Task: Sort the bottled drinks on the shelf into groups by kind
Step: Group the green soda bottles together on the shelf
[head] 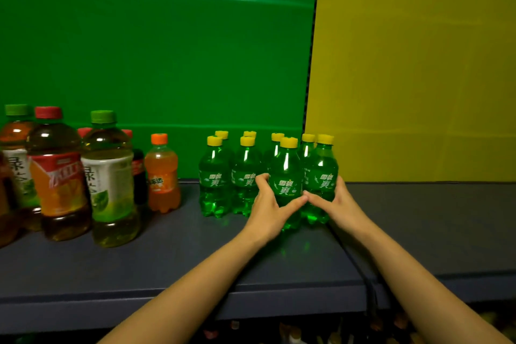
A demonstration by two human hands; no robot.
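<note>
Green bottles (285, 173), held between left grip (266, 204), right grip (333, 201)

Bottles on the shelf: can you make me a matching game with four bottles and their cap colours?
Bottles:
1. small orange soda bottle
2. green soda bottle gripped by the left hand
3. big red-label bottle
4. big pale tea bottle nearest the orange soda

Cap colours:
A. green
B. orange
C. red
D. yellow

Pairs: 1-B, 2-D, 3-C, 4-A.
</note>
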